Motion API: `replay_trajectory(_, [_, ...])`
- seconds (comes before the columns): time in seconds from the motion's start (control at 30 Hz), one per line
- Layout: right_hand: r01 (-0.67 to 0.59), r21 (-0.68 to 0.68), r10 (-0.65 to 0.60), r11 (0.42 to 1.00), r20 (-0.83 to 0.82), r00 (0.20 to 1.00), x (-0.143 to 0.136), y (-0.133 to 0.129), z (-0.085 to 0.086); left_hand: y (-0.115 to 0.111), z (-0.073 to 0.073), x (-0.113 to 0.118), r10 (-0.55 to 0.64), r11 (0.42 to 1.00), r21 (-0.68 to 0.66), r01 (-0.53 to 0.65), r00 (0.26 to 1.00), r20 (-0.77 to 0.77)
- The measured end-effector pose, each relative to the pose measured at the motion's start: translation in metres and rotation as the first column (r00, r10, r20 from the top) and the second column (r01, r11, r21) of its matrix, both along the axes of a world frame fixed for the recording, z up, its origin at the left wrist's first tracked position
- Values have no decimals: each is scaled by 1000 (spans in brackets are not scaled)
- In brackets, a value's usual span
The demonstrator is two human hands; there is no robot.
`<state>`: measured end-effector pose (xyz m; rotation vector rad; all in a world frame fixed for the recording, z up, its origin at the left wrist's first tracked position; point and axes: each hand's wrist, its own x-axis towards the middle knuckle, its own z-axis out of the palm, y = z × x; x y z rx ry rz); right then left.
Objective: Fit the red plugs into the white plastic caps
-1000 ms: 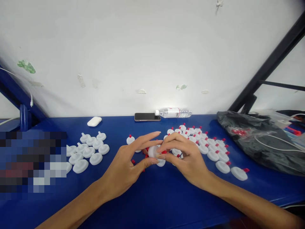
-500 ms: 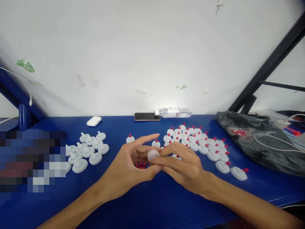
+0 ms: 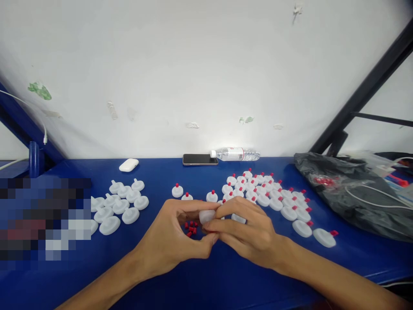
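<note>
In the middle of the head view, a white plastic nozzle lid (image 3: 207, 216) sits between my two hands above the table. My left hand (image 3: 183, 232) curves round it, its fingers closed at the far side and the thumb at the near side. The fingers of my right hand (image 3: 247, 226) pinch the lid from the right and cover part of it. Several small red caps (image 3: 191, 228) lie on the table, seen through the loop of my left hand. Just beyond my fingers, white lids with red tips (image 3: 212, 196) stand upright.
Many red-tipped white lids (image 3: 275, 203) spread over the right of the blue table (image 3: 158, 275). Bare white lids (image 3: 109, 225) cluster at left. Behind are a white earbud case (image 3: 129, 165), a phone (image 3: 200, 160) and a water bottle (image 3: 237, 153). A black plastic bag (image 3: 325, 165) lies far right.
My left index finger, raised before, has come down against the lid. The lid has turned in my fingers and sits slightly lower. The view has shifted a little.
</note>
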<state>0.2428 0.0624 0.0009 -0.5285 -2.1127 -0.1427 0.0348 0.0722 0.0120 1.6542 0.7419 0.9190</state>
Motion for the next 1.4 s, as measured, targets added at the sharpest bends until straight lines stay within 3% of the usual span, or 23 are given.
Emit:
replay_trajectory(0.43, [26,43,-26,999,8,1000,2,-1,3,4,4,-3,-80,996,27,80,997,-2])
replay_trajectory(0.5, [28,19,-28,999,-19,999,2,0,2,11,8,-9,-34,989,140,48,994,-103])
replay_trajectory(0.53, [27,-6,-27,1000,-34,999,2,0,1,16,11,-14,81,963,270,-22,974,-209])
replay_trajectory(0.57, [24,-36,-25,999,-43,999,2,0,1,22,13,-20,248,899,426,-101,919,-307])
replay_trajectory(0.63, [11,-99,-15,995,-34,999,1,1,-2,37,16,-35,633,659,726,-197,666,-394])
replay_trajectory(0.67, [1,-136,-3,991,-13,1000,0,1,-3,44,17,-44,725,583,784,-213,571,-385])
replay_trajectory(0.73, [-30,-199,38,980,38,999,-2,2,-7,57,18,-61,828,501,845,-186,387,-406])
replay_trajectory(0.8, [-46,-247,68,968,84,994,-4,2,-10,65,18,-74,869,482,865,-140,204,-451])
replay_trajectory(0.87, [-36,-271,70,962,117,991,-4,3,-12,68,16,-82,860,511,855,-94,51,-508])
replay_trajectory(0.97, [38,-337,25,941,182,983,-2,2,-13,67,12,-84,807,583,811,-42,-84,-585])
replay_trajectory(1.07, [112,-400,-14,910,239,971,-1,2,-12,68,8,-80,769,635,772,2,-88,-633])
replay_trajectory(1.27, [124,-424,-15,897,250,968,-1,1,-8,69,-2,-61,718,687,724,60,98,-689])
replay_trajectory(1.4, [181,-399,-36,899,346,938,-1,0,-6,66,-11,-54,716,691,721,47,95,-692])
